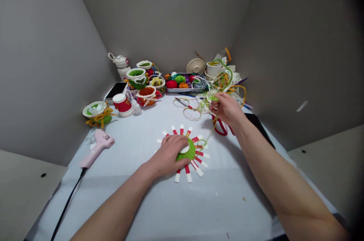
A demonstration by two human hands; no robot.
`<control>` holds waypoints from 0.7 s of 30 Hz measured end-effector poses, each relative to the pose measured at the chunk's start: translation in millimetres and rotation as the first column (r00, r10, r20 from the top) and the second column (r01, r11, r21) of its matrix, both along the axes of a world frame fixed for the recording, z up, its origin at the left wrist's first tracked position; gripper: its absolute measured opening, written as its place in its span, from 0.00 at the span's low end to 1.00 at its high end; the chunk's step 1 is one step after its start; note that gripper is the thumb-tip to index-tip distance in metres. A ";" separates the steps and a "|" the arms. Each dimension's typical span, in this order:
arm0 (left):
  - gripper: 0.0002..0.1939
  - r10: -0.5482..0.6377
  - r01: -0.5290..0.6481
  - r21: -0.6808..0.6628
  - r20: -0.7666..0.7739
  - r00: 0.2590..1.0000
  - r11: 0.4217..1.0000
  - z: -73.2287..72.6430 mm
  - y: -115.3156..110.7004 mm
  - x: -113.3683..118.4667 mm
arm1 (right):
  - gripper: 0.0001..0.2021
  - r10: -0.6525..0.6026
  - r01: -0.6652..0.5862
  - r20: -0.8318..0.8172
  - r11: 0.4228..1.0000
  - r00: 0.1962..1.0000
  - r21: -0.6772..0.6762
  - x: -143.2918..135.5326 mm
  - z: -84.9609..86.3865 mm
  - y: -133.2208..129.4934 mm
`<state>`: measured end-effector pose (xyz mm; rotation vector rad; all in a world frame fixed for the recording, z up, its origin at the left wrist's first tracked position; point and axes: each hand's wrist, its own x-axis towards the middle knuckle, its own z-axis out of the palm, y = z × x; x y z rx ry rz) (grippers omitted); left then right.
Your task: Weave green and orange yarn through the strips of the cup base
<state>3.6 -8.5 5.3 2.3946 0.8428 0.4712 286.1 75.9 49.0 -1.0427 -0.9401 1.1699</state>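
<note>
A paper cup cut into red and white strips (188, 174) lies splayed flat on the table, the strips fanning outward like rays. Green yarn (191, 152) is wound in a band around its white centre. My left hand (170, 153) rests over the cup's left side and grips it, thumb along the near edge and fingers across the top. Raised to the upper right, my right hand (227, 108) pinches green yarn between its closed fingers. A thin strand slopes from it down to the band, with a loose loop over the right-hand strips.
Red-handled scissors (220, 129) lie under my right forearm. A pink glue gun (98, 148) with a black cord is at left. Behind stand yarn-trimmed cups (147, 96), a red paper cup (122, 103), a tray (182, 90) of yarn balls and tangled yarn (227, 81).
</note>
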 end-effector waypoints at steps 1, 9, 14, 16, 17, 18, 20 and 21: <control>0.16 0.004 -0.004 0.000 0.003 1.000 1.000 0.7 0.2 -0.1 | 0.23 0.032 -0.032 0.004 0.999 0.999 -0.008 -5.0 -1.1 -1.5; 0.22 0.209 -0.198 -0.082 0.162 0.964 0.977 10.2 6.7 -4.9 | 0.26 0.274 -0.274 0.071 0.962 0.959 -0.015 -39.2 -24.8 -9.7; 0.23 0.459 -0.383 -0.275 0.316 0.830 0.882 26.8 37.4 12.8 | 0.22 0.298 -0.302 0.128 0.953 0.946 0.009 -44.2 -42.8 -10.2; 0.28 0.573 -0.375 -0.521 0.291 0.766 0.766 27.2 54.9 26.9 | 0.20 0.303 -0.309 0.157 0.951 0.940 0.020 -47.0 -48.7 -11.7; 0.29 0.592 -0.365 -0.570 0.281 0.756 0.737 25.2 63.4 34.2 | 0.19 0.301 -0.310 0.171 0.950 0.938 0.026 -48.2 -50.8 -12.3; 0.27 0.600 -0.354 -0.596 0.280 0.749 0.720 21.9 71.2 40.9 | 0.18 0.296 -0.307 0.184 0.951 0.937 0.034 -49.1 -52.5 -12.7; 0.22 0.610 -0.315 -0.654 0.286 0.739 0.688 13.4 84.1 50.4 | 0.16 0.265 -0.281 0.204 0.958 0.942 0.051 -49.4 -54.9 -12.4; 0.18 0.619 -0.299 -0.677 0.293 0.728 0.672 9.1 89.1 52.4 | 0.16 0.240 -0.258 0.210 0.964 0.948 0.061 -48.7 -55.8 -11.7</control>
